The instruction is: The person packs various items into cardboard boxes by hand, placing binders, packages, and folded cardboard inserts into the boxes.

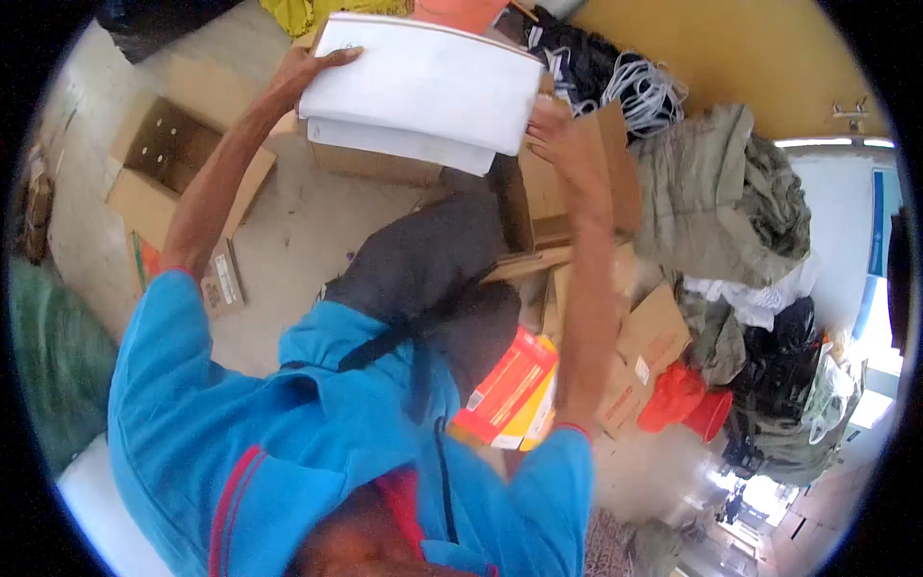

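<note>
A flat white box [423,87] with a loose white flap or sheet along its near edge is held up in front of me. My left hand [312,69] grips its left end, the thumb lying on top and the other fingers hidden beneath. By the right end is my right hand [562,139], smeared by motion; whether it touches the box cannot be made out. Just below that hand stands an open brown cardboard box [620,163]. Another cardboard box [375,165] shows partly under the white one.
To the left an open carton [178,144] sits on the floor. Red and yellow packs [510,389] lie near my leg. On the right are flattened cardboard [649,337], a red cup-like container [707,413], grey-green sacks [711,192] and coiled white cable [644,91].
</note>
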`<control>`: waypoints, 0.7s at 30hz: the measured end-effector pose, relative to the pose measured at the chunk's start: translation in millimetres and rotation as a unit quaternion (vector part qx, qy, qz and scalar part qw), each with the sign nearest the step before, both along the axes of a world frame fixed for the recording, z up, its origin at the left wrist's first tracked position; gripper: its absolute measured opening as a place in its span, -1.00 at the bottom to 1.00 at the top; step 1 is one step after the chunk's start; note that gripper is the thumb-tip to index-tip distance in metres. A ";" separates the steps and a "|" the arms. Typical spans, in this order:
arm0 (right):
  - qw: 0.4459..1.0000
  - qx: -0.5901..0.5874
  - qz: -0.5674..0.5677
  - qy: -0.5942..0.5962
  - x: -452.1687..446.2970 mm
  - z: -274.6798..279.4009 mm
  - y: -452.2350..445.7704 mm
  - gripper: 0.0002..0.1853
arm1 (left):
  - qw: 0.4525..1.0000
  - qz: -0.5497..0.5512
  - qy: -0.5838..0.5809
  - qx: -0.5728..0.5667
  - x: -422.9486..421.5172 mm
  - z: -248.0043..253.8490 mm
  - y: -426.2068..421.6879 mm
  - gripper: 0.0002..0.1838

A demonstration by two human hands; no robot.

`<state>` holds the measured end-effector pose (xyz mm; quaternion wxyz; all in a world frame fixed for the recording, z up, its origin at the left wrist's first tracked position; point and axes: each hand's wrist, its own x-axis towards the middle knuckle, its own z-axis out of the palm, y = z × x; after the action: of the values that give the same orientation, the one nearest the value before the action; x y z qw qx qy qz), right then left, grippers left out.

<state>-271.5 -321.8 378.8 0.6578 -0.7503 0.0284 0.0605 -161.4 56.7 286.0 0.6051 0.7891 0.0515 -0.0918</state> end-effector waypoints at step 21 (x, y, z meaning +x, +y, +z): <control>0.947 -0.296 0.049 0.112 108.7 -128.3 17.0 -0.40 | 0.924 -0.008 -0.145 0.354 49.5 -49.5 -2.4 -0.04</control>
<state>-162.8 -304.8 250.5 0.3945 -0.9002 0.0818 0.1649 -111.9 54.3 236.4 0.2867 0.9570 -0.0140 0.0426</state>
